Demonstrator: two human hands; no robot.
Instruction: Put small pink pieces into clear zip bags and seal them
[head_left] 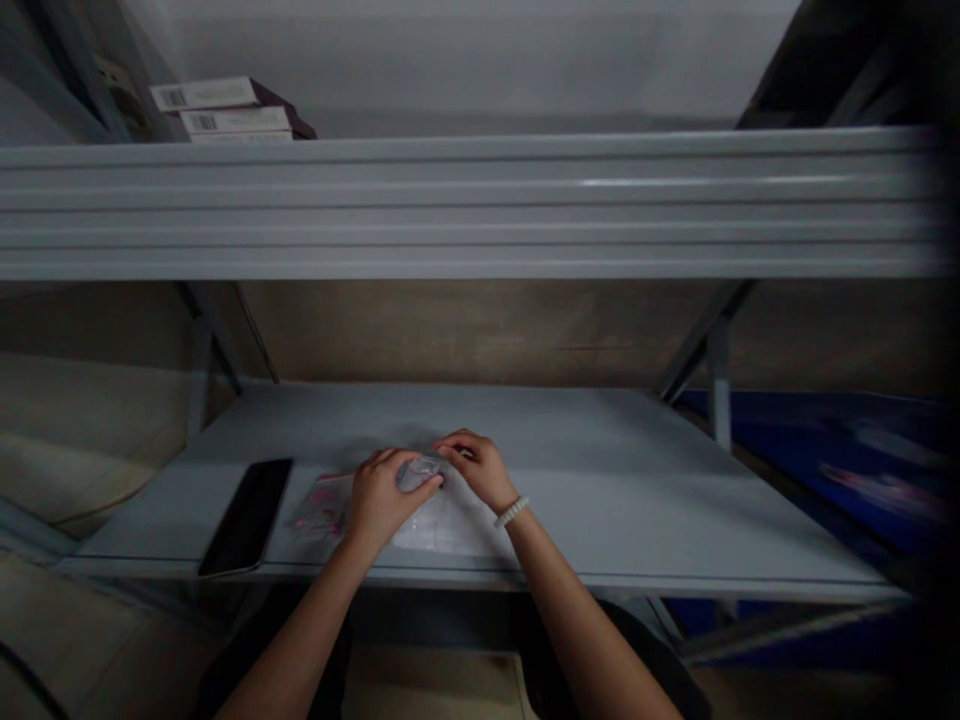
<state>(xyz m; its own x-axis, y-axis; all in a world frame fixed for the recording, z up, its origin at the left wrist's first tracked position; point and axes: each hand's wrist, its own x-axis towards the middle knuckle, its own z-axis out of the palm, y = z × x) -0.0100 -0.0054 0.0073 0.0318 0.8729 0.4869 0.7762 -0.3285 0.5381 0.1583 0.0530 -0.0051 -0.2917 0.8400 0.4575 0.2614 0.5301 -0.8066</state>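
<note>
Shelf (pixel 637 490), plastic (pixel 421 470) in left grip (pixel 377 500)

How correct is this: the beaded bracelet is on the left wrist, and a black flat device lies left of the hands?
The wrist is wrong: the head view shows the beaded bracelet on the right wrist. The black flat device lies as you say.
</note>
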